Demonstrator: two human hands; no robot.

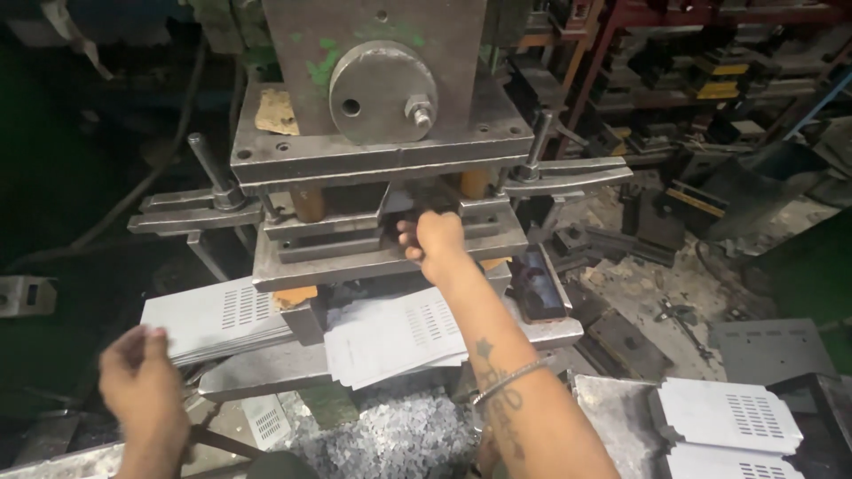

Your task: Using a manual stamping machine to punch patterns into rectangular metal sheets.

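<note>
Right hand: the right hand (433, 239) reaches into the gap of the big metal press (382, 142). Its fingers (410, 244) are curled shut around something in the gap, but I cannot tell what it is.
Left hand: the left hand (140, 383) is low on the left, in the air, touching nothing. Its fingers (151, 341) are loose and a bit open. It is near the left stack of grey sheets (217, 318).
Middle stack: a stack of pale sheets with little slots (390, 335) lies on the press bed, just under the right arm.
Scraps: a heap of tiny shiny metal bits (390, 435) lies below the middle stack.
Phone: a dark phone (537, 282) leans at the right side of the press.
Right stack: more slotted sheets (728, 417) lie at the bottom right, well apart from both hands.
</note>
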